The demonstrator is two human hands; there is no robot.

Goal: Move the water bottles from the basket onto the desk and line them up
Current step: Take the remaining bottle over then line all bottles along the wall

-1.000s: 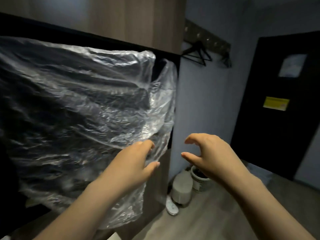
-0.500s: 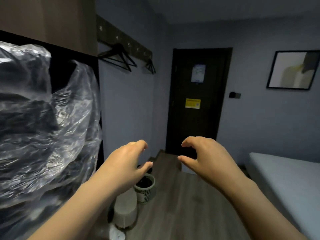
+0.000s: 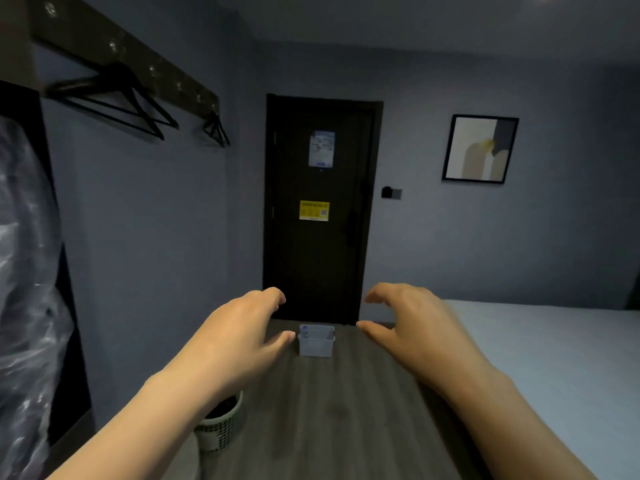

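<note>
Straight ahead of us a dim bedroom runs to a dark door [image 3: 318, 209] that carries a pale notice [image 3: 321, 149] and a yellow sticker [image 3: 314, 210]. Grey wood-grain floor [image 3: 332, 410] stretches from us to that door. On it, just before the threshold, stands a small pale basket [image 3: 316, 340]; we make out something with a blue top at its left inner corner, too small and blurred to name surely as a bottle. No tabletop shows from our angle.

Along the left wall a rail of hooks holds black hangers [image 3: 117, 102], and crinkled clear plastic sheeting [image 3: 24, 289] covers something dark at the far left edge. A white mesh wastebasket [image 3: 221, 427] sits low on the left, partly behind our forearm. A bed with a pale cover [image 3: 554, 358] fills the right side, and a framed picture [image 3: 479, 148] hangs on the wall above it.

We hold both arms out ahead. Our left hand [image 3: 235, 341] has its grip spread wide, thumb apart from curled fingers, holding and touching nothing. Our right hand [image 3: 415, 327] mirrors it, grip wide and bare. The basket appears in the gap between the two thumbs, though it lies well beyond them.

Between the wastebasket on one side and the bed's edge on the other, the floor lies open up to the basket.
</note>
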